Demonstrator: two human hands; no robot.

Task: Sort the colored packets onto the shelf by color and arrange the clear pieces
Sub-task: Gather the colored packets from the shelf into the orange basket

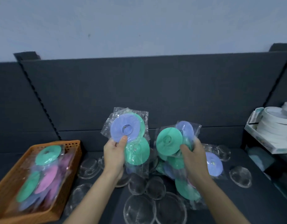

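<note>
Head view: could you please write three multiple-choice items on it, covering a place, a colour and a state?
1. The orange basket lies: A at the person's left; B at the person's right; C on the wall.
2. The front disc in the packet held by the left hand is: A pink; B purple; C orange.
3. The right hand is: A flat and empty; B gripping packets; C out of view.
Key: A, it sits at the left edge; B, purple faces the camera; B, fingers curl round them.
</note>
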